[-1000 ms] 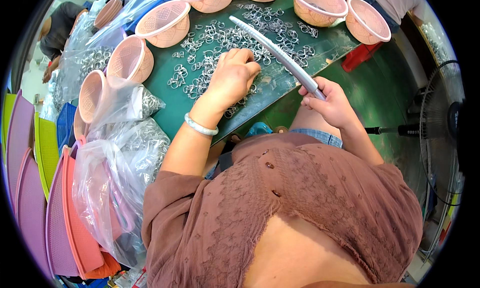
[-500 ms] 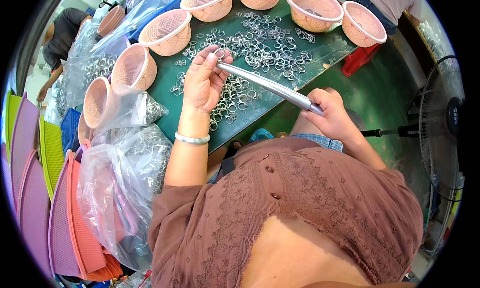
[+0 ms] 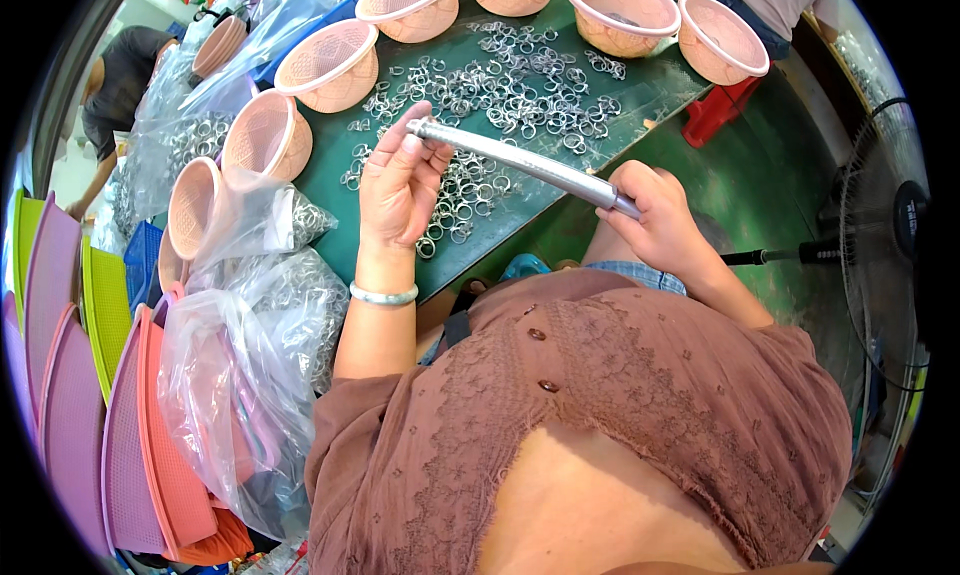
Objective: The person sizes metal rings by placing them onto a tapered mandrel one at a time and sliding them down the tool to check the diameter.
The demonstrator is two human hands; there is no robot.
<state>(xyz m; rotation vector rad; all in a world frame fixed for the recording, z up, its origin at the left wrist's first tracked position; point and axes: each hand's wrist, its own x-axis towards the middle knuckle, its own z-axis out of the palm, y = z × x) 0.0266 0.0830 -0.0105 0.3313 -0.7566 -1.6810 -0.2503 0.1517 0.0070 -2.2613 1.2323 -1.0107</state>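
Since a second ago, our left hand [image 3: 400,190] has risen off the pile of rings [image 3: 500,85] and now meets the far end of the rod [image 3: 520,163]. From the head view, its fingers [image 3: 412,125] pinch narrowly around that tip; whether a ring sits between them we cannot tell. Our right hand [image 3: 660,220] wraps the rod's near end, fingers closed around it. So the rod hangs slanted between both hands, above the near edge of the green tabletop [image 3: 650,85]. Rings lie scattered across that tabletop. Pink baskets [image 3: 335,60] line its far and left edges. Clear bags [image 3: 270,305] of rings slump just left of our left arm. A fan [image 3: 885,225] stands to our right.
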